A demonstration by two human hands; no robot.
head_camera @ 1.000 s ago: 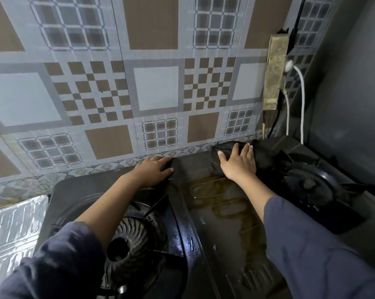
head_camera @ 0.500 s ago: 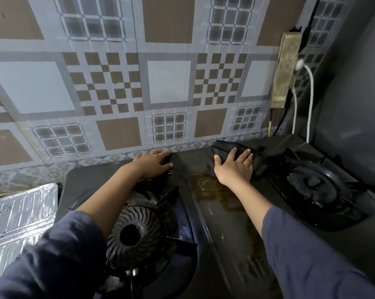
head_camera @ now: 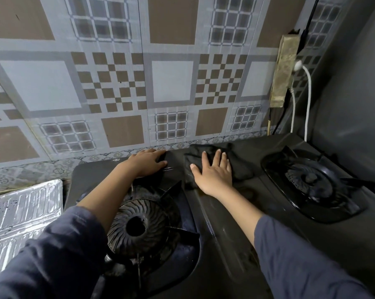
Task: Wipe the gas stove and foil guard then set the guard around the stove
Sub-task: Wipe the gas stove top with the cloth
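Note:
A black two-burner gas stove (head_camera: 236, 223) fills the lower middle of the head view, with one burner (head_camera: 139, 225) at the left and another (head_camera: 311, 182) at the right. My right hand (head_camera: 214, 173) presses flat on a black cloth (head_camera: 236, 162) at the stove's back centre. My left hand (head_camera: 147, 162) rests palm down on the stove's back edge, behind the left burner. The silver foil guard (head_camera: 22, 212) lies flat on the counter to the left of the stove.
A patterned tile wall (head_camera: 171, 83) rises right behind the stove. A grimy power strip (head_camera: 283, 70) hangs on the wall at the right, with a white cord (head_camera: 307, 104) and a black cable. A dark grey side wall (head_camera: 359, 93) closes the right.
My right hand has slid the cloth toward me and leftward over the brown wet streaks in the stove's middle strip; those streaks are mostly gone. My left hand stays put.

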